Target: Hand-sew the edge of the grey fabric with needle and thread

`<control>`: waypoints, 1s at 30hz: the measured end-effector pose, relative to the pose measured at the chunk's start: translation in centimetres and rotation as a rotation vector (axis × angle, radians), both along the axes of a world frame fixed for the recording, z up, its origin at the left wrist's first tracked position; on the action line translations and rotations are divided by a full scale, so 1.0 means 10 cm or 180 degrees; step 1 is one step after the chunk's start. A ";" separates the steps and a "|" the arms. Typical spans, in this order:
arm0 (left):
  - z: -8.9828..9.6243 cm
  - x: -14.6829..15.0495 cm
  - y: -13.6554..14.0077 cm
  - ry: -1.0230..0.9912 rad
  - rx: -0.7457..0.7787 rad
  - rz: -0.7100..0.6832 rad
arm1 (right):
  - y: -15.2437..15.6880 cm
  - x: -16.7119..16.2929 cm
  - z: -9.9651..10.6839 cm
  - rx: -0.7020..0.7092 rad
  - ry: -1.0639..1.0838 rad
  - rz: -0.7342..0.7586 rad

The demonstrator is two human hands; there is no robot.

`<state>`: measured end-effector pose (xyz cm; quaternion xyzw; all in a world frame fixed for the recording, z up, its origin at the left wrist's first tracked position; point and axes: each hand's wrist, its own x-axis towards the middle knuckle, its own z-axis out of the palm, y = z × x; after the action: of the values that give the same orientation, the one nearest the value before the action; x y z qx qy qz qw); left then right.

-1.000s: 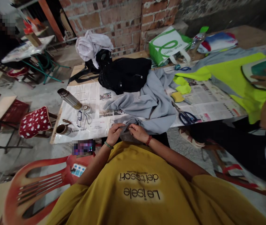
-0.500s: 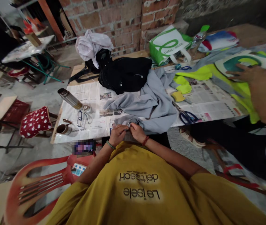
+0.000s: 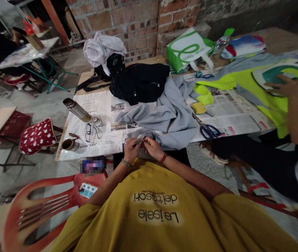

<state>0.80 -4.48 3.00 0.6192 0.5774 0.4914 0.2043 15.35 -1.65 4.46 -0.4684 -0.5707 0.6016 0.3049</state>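
Observation:
Grey fabric (image 3: 176, 120) lies crumpled on the newspaper-covered table (image 3: 104, 105), its near end gathered at the table's front edge. My left hand (image 3: 131, 151), with a green bracelet at the wrist, is closed on that end. Close beside it, my right hand (image 3: 153, 148), with a red bead bracelet, pinches the same fabric. A small dark thing shows between the fingertips, too small to name. Blue-handled scissors (image 3: 210, 130) rest to the right of the fabric, below a yellow pad (image 3: 198, 108).
A black bag (image 3: 141, 82), thermos (image 3: 77, 109), eyeglasses (image 3: 92, 131) and cup (image 3: 69, 145) stand or lie on the table. At right, another person's hand (image 3: 294, 89) holds an iron (image 3: 282, 74) on yellow-grey cloth. A red chair (image 3: 40, 206) stands lower left.
My left fingers have shifted slightly and a small dark thing now shows between them. The other person's hand and iron have moved right. The view has shifted a little.

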 end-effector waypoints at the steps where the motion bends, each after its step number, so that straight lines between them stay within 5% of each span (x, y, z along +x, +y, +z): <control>1: 0.01 -0.02 0.01 -0.0002 -0.0024 0.0015 | -0.01 0.01 0.00 -0.0062 -0.0041 0.0019; 5: 0.03 -0.05 0.01 0.0059 -0.0107 0.0040 | -0.02 0.01 0.01 -0.0225 -0.0318 0.0030; 12: 0.05 -0.05 0.01 0.0240 0.0006 -0.0221 | 0.05 0.06 0.10 0.0201 -0.0455 0.0202; 14: 0.04 -0.06 0.02 0.0232 0.0018 -0.0207 | 0.11 0.15 0.16 0.0658 -0.0708 0.0326; 19: 0.02 -0.08 0.03 0.0252 0.0147 -0.0203 | 0.36 0.30 0.31 0.2204 -0.1366 -0.0391; 22: 0.01 -0.06 0.04 0.0311 0.0152 -0.0251 | 0.50 0.23 0.35 0.2044 -0.1410 0.0070; 25: 0.00 -0.06 0.05 0.0337 0.0115 -0.0244 | 0.58 0.11 0.35 0.1428 -0.1054 0.0640; 30: -0.02 -0.08 0.06 0.0147 0.0025 -0.0309 | 0.59 0.01 0.29 0.0741 -0.0437 0.0741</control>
<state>-0.03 -3.90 2.83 0.6585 0.5492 0.4688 0.2121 15.45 4.25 7.40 -0.4007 -0.7064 0.5293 0.2458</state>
